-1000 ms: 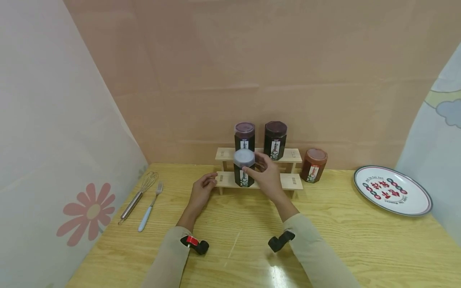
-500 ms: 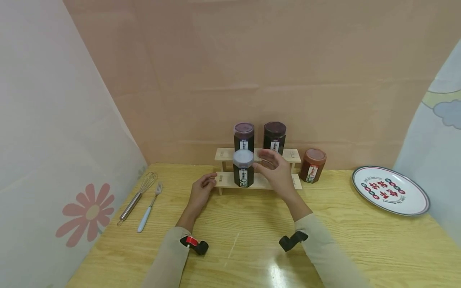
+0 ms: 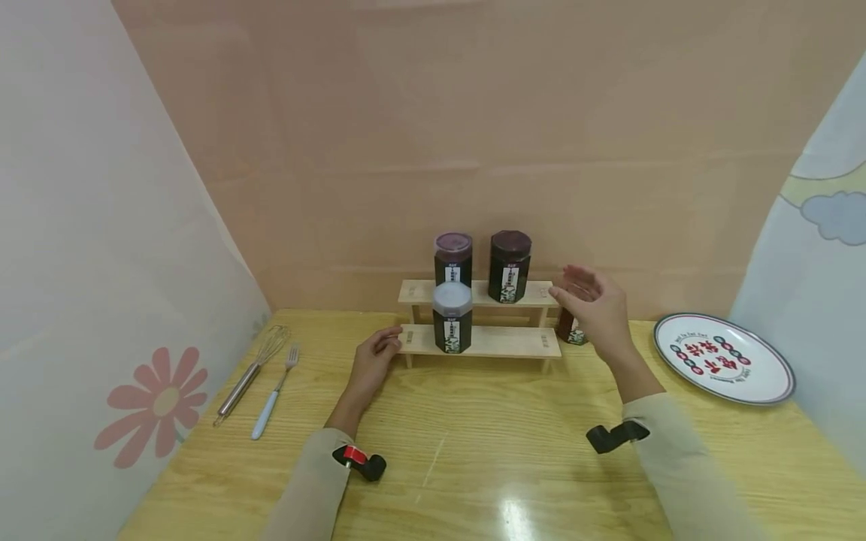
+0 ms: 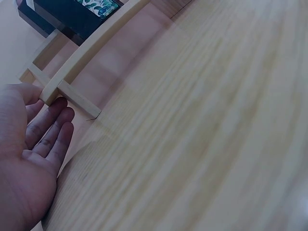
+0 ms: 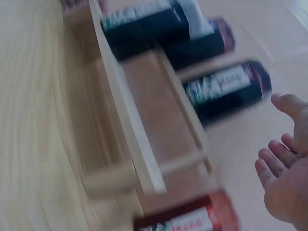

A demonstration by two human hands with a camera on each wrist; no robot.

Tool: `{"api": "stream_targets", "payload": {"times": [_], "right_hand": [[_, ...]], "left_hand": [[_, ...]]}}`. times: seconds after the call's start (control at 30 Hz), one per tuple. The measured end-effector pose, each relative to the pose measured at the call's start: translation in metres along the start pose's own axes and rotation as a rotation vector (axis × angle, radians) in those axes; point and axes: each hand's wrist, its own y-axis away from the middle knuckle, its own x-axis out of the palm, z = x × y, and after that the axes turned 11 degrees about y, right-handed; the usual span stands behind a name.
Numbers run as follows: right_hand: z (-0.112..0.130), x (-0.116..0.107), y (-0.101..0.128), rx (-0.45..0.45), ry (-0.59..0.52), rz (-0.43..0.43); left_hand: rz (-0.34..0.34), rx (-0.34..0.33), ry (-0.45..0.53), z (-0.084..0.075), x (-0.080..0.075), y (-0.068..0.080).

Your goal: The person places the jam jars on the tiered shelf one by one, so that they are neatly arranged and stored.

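A two-step wooden rack (image 3: 507,342) stands against the back wall. On its lower step is a dark jar with a whitish lid (image 3: 452,323). Two more dark jars, a purple-lidded one (image 3: 452,252) and a dark-lidded one (image 3: 510,274), occupy the upper step. My left hand (image 3: 374,363) pinches the lower step's left end, thumb above and fingers below, as the left wrist view shows. My right hand (image 3: 604,312) is raised off the rack's right end, fingers loosely bent and holding nothing. Behind it, mostly hidden in the head view, is a reddish jar (image 5: 192,219).
To the right lies an oval white plate (image 3: 676,376) with red lettering. A whisk (image 3: 250,379) and a blue-handled fork (image 3: 274,398) lie at the left of the wooden table (image 3: 487,436). Paper-covered walls close off the back and sides.
My right hand has let go of the whitish-lidded jar and moved right, in front of the reddish jar. That jar stays on the lower step. My left hand keeps its place on the rack.
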Motion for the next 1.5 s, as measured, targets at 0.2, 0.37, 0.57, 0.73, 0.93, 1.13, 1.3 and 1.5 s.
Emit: {"api": "stream_targets", "payload": {"times": [0.2, 0.37, 0.57, 0.73, 0.93, 1.13, 1.3, 1.5], "right_hand": [[-0.023, -0.027, -0.009, 0.094, 0.056, -0.068], [-0.038, -0.035, -0.014, 0.139, 0.134, -0.060], [-0.058, -0.034, -0.016, 0.188, 0.126, 0.000], [-0.072, -0.030, -0.015, 0.215, 0.103, 0.000], [-0.082, -0.023, -0.015, 0.226, 0.112, -0.002], [-0.089, -0.010, -0.018, 0.221, 0.087, -0.058], [-0.087, -0.006, -0.015, 0.239, 0.119, -0.069], [-0.086, -0.009, -0.014, 0.272, 0.126, -0.100]], "left_hand": [[-0.001, 0.004, -0.006, -0.001, 0.001, 0.002], [0.001, 0.009, -0.004, -0.001, 0.001, 0.002], [0.004, 0.015, -0.004, -0.002, 0.001, 0.001], [-0.005, 0.024, -0.007, -0.001, 0.002, 0.001], [-0.017, 0.023, -0.007, 0.000, 0.002, 0.000], [-0.017, 0.005, -0.021, 0.000, -0.001, 0.000], [-0.017, -0.027, -0.016, -0.006, -0.001, 0.004], [-0.012, 0.015, -0.007, -0.001, 0.002, 0.000]]}}
